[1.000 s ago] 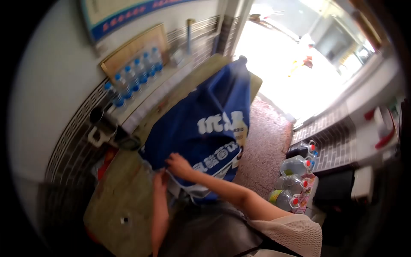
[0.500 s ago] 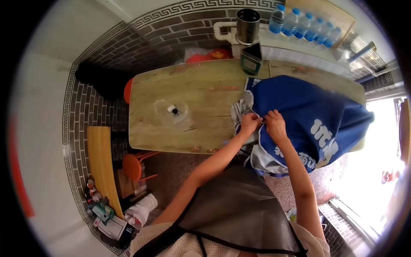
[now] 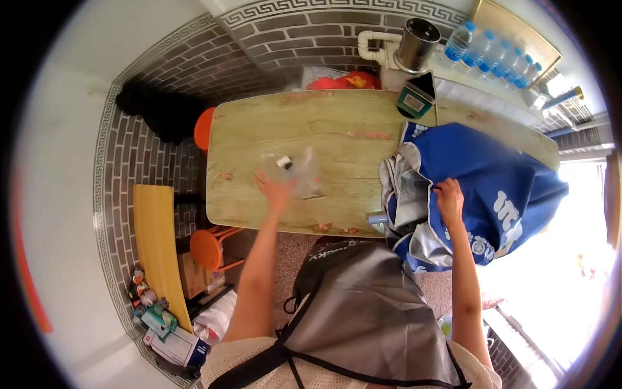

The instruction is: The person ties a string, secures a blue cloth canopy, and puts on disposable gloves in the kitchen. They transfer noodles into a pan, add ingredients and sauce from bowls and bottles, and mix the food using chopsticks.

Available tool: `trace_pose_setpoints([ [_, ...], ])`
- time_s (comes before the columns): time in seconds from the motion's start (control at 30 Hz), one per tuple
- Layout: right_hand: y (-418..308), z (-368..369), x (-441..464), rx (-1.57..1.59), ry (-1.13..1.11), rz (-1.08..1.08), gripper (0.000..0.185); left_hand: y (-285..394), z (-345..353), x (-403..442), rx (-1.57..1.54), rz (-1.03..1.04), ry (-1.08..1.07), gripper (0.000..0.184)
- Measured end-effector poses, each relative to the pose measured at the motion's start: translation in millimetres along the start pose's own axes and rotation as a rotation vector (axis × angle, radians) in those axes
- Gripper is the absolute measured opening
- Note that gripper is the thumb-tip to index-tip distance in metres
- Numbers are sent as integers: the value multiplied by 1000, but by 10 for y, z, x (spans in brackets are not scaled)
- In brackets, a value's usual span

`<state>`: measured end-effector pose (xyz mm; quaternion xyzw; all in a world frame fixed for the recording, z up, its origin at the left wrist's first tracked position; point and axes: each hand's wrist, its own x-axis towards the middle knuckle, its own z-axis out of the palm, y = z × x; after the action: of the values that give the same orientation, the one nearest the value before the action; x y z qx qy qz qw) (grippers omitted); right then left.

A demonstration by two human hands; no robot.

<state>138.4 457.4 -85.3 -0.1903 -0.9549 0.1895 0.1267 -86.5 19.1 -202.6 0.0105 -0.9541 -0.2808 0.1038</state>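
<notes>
A blue cloth with white lettering [image 3: 499, 168] lies bunched over the right part of the table [image 3: 350, 142], its silver-grey inner side showing at the left edge. My right hand [image 3: 449, 200] is closed on the blue cloth near that edge. On the table's left part, my left hand [image 3: 275, 190] is spread at the edge of a clear plastic bag [image 3: 306, 174], with nothing gripped in it. A small white and black object [image 3: 284, 163] lies at the bag. The end of a light blue tube [image 3: 377, 219] shows beside the cloth.
Behind the table stand a metal canister [image 3: 418, 47], a green box [image 3: 415, 97] and several water bottles [image 3: 483, 53]. Orange stools [image 3: 206, 250] are at the left, by a wooden bench [image 3: 154, 240]. A white box [image 3: 173, 347] sits at the lower left.
My left hand has let go of the cloth edge and moved left to the plastic bag. My right hand remains on the cloth. The view has swung left over the table.
</notes>
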Motion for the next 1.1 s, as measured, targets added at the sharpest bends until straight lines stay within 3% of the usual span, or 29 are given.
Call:
trace_pose_setpoints([
  [0.03, -24, 6, 1, -11, 4, 14, 9, -302, 243, 163, -70, 20, -91, 101],
  [0.1, -18, 43, -6, -44, 16, 20, 9, -340, 494, 275, -164, 39, -192, 95],
  [0.13, -10, 57, 7, -51, 30, 15, 10, -343, 616, 299, -197, 58, -343, 90],
  [0.17, -21, 63, 16, -62, 43, 31, 10, -312, 679, 324, -224, 81, -493, 85],
  [0.27, -73, 57, 8, -90, 47, 80, 10, 198, 671, 111, -279, 83, -643, 85],
  [0.4, -69, 72, 28, -97, 106, 78, 11, 621, 860, -53, -216, 262, -665, 84],
  [0.47, -99, 73, 24, -117, 129, 97, 10, 951, 784, 77, -80, 38, -671, 81],
  [0.5, -90, 77, -18, -142, 235, 11, 7, 826, 840, 173, -227, 141, -575, 78],
  [0.53, 0, 18, -52, -40, 200, 185, 5, 1084, 914, 332, -319, 334, -412, 73],
  [0.57, -81, -54, -15, -268, 188, 246, 6, 1479, 804, 510, -393, 411, -337, 65],
  [0.63, 41, 179, -107, -193, 293, 223, 5, 1728, 1088, 783, -622, 628, -217, 38],
  [0.73, -75, 178, -155, -328, -30, 45, 5, 1811, 1472, 683, -398, 751, -657, 25],
  [0.77, -85, 187, -197, -239, 29, 120, 5, 1628, 1713, 633, -226, 784, -776, 24],
  [0.8, -72, 205, -189, -136, 86, 182, 6, 1545, 1847, 549, -124, 825, -702, 25],
  [0.87, 110, 132, -136, -136, 96, 195, 6, 1548, 2035, 472, -135, 719, -730, 29],
  [0.93, 29, 209, -174, -149, 112, 209, 7, 1207, 2509, 553, -447, 68, -868, 31],
  [0.97, 47, 233, -176, -139, 121, 219, 7, 933, 2792, 544, -433, 80, -865, 31],
  [1.0, 16, 226, -181, -129, 130, 228, 7, 933, 2610, 534, -287, 276, -867, 32],
  [1.03, -9, 220, -181, -125, 134, 227, 8, 960, 2453, 541, -13, 664, -793, 33],
  [1.07, 54, 293, -175, -144, 135, 212, 9, 953, 2365, 511, 94, 867, -731, 34],
  [1.1, 51, 290, -179, -119, 141, 224, 10, 978, 2282, 493, 77, 898, -749, 35],
])
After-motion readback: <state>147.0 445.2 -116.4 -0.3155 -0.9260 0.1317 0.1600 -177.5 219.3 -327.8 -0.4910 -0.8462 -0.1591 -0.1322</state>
